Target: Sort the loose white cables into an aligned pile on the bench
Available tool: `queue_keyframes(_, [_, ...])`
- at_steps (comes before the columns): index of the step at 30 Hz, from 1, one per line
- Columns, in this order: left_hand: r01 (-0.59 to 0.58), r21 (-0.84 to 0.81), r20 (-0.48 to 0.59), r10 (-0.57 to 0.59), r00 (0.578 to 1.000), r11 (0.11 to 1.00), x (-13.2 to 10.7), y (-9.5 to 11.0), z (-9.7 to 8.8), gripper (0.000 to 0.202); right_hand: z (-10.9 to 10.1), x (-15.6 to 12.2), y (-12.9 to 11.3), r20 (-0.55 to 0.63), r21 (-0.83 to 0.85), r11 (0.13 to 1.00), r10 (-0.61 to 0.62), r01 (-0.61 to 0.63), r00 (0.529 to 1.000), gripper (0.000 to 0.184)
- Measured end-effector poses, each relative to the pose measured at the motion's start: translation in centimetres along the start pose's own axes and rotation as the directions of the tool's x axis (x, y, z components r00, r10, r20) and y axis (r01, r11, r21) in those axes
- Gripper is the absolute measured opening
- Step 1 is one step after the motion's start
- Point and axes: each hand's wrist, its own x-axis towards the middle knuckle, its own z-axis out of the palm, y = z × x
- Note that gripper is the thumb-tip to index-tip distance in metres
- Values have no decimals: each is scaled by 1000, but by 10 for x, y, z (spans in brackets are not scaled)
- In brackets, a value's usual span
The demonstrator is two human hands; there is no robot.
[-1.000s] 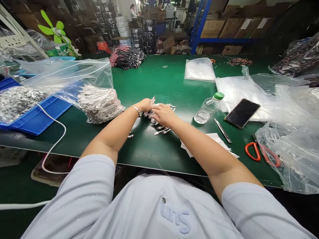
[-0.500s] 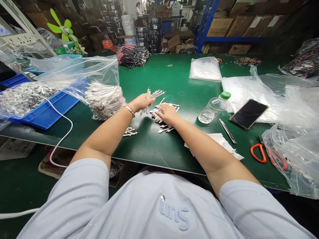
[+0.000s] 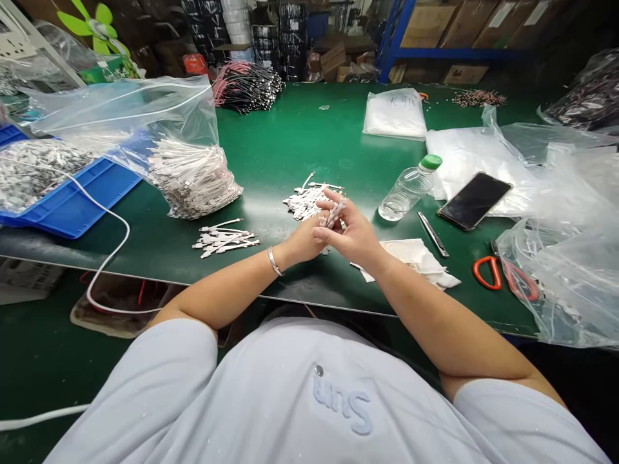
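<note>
My right hand (image 3: 352, 233) pinches a slim white plastic strip bundle (image 3: 333, 214) slanting away rightward — left hand (image 3: 302, 243) just beside it, its grip hidden.

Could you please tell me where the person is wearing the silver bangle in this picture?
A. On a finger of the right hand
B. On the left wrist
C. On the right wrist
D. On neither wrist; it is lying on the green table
B. The silver bangle circles the wrist just behind the left hand.
</note>
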Motion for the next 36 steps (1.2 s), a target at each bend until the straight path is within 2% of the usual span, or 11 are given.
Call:
queue_keyframes(3, [25, -23, 11, -24, 1000, 999, -5, -7, 1, 26, -3, -5, 4, -42, -81, 995, -57, 53, 998, 92])
queue_keyframes(5, [46, -36, -1, -46, 999, 998, -7, -11, 1, 30, -4, -5, 4, -62, -174, 975, -148, 135, 987, 95])
queue_keyframes(10, [49, -10, 31, -48, 998, 999, -10, -20, 1, 32, -6, 0, 6, 0, -419, 847, -359, 326, 933, 82])
queue_keyframes(14, [3, 22, 33, -4, 999, 1000, -10, -20, 1, 28, -7, 2, 5, 33, -480, 807, -374, 343, 927, 66])
queue_keyframes(18, [-48, 50, -10, 49, 999, 998, -12, -10, 0, 23, -7, -1, -4, -73, -414, 865, -343, 284, 937, 40])
queue_keyframes(22, [-105, 55, -36, 107, 994, 993, -13, -5, 2, 30, -7, -2, -8, -65, -406, 875, -313, 261, 948, 37])
queue_keyframes(25, [-83, 43, -56, 85, 995, 996, -13, -6, 2, 38, -8, -2, -2, -7, -422, 874, -271, 243, 963, 41])
queue_keyframes(27, [-56, 12, -49, 57, 997, 998, -13, -6, 2, 42, -10, -4, 2, -27, -386, 903, -218, 191, 976, 45])
queue_keyframes(31, [14, -82, 12, -13, 1000, 997, -15, 0, 1, 40, -20, -11, 9, -153, -129, 989, 46, -66, 987, 57])
queue_keyframes(34, [-11, -115, 40, 16, 999, 993, -16, 3, 1, 42, -28, -18, 16, 3, 108, 954, 281, -280, 960, 74])
queue_keyframes(36, [-29, -104, 80, 37, 996, 994, -17, 3, 2, 46, -30, -23, 22, 125, 193, 907, 355, -374, 926, 86])
